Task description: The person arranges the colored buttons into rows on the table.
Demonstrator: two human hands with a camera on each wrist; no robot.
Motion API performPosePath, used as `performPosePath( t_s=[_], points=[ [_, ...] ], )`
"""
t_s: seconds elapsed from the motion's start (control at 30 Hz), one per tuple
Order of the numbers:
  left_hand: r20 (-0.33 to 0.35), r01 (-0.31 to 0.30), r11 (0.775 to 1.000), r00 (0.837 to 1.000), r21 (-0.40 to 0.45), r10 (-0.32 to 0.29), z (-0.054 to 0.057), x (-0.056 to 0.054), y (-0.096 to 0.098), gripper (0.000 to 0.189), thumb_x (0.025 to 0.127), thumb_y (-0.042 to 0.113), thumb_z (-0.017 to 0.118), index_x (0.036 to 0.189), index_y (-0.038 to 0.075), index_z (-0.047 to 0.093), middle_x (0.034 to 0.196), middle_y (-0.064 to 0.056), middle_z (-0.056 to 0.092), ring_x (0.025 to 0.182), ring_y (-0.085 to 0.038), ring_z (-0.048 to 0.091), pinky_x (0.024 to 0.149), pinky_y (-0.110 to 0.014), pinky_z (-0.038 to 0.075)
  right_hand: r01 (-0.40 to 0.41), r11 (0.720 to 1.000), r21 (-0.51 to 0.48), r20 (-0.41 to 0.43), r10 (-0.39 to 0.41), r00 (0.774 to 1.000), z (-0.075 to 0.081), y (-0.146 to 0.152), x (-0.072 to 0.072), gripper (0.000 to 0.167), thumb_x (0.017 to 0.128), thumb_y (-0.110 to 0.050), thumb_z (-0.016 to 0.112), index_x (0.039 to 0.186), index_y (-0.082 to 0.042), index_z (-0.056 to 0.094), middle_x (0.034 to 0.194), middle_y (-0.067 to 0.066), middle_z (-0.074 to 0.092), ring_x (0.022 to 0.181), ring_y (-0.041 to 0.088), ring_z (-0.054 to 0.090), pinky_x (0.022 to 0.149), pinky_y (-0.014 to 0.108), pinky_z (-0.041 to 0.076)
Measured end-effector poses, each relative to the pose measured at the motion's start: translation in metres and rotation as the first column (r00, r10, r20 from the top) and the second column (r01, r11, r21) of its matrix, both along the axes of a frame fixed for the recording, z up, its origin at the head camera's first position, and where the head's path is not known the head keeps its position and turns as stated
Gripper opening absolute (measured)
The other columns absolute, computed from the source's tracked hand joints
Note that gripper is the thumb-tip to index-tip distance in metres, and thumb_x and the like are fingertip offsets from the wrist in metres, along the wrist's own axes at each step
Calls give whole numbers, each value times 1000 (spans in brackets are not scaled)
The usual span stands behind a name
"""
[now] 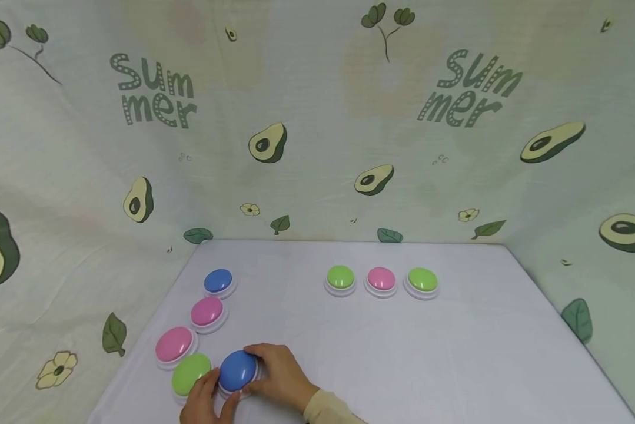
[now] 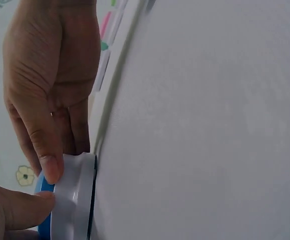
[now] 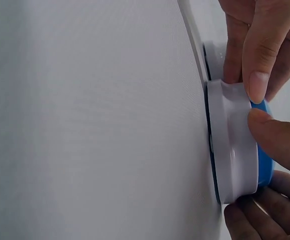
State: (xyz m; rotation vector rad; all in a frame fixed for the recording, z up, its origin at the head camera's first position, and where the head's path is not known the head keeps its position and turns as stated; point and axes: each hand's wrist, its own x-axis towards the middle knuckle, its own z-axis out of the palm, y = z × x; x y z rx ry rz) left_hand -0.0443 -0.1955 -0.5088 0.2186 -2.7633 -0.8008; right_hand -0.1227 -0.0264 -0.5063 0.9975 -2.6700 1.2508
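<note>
A blue push button (image 1: 238, 371) with a round white base stands at the front left of the white table, held between both hands. My left hand (image 1: 206, 401) grips its left and near side, thumb at the near edge. Around its right side curls my right hand (image 1: 282, 377), with the thumb near the front and the fingers at the back. In the right wrist view, both thumbs meet at the side of the white base (image 3: 232, 145), below the blue dome. Just left of it, a green button (image 1: 190, 374) is partly hidden by my left hand.
Two pink buttons (image 1: 174, 344) and another blue button (image 1: 218, 281) run up the table's left edge. At the back, a green button (image 1: 341, 278), a pink button (image 1: 381, 279) and a second green button (image 1: 422, 280) form a row. Printed cloth (image 1: 317, 118) surrounds the white table (image 1: 402, 353).
</note>
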Motion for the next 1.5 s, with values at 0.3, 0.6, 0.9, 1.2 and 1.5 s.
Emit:
performPosePath(
  t_s=[0.3,0.6,0.9,1.2,1.5],
  points=[
    [48,-29,996,999,79,25,7,-4,6,62,84,18,87,132,-13,63,129,-29,65,119,-45,66,101,-58,53,52,998,-30,54,-50,997,4,5,0,62,76,-22,96,132,-10,72,129,-1,73,121,11,67,105,29,52],
    [-88,4,977,996,214,15,17,-13,23,63,76,10,94,128,-13,66,123,-29,69,110,-41,72,91,-46,60,81,992,-95,126,-69,990,14,24,-6,62,76,-18,96,132,-10,72,131,-2,73,120,9,67,106,32,52],
    [-72,57,951,997,303,-37,22,-36,46,62,80,8,92,134,-5,65,132,-24,66,120,-40,66,103,-51,54,152,973,-171,148,-128,981,17,53,-16,64,75,-13,96,132,1,70,129,13,73,117,22,71,100,30,56],
    [-244,251,866,957,432,-155,16,-70,74,61,73,-3,93,128,-6,67,127,-18,70,123,-37,66,98,-41,58,219,943,-249,127,-192,973,19,90,-30,62,76,-8,94,131,5,69,128,18,72,118,32,71,100,40,57],
    [-317,347,806,925,480,-209,14,-100,117,59,73,-4,93,126,-7,68,126,-20,70,123,-37,66,98,-38,57,329,903,-276,118,-308,944,26,130,-40,66,74,-4,94,132,12,66,129,25,70,118,39,70,96,38,58]
  ],
)
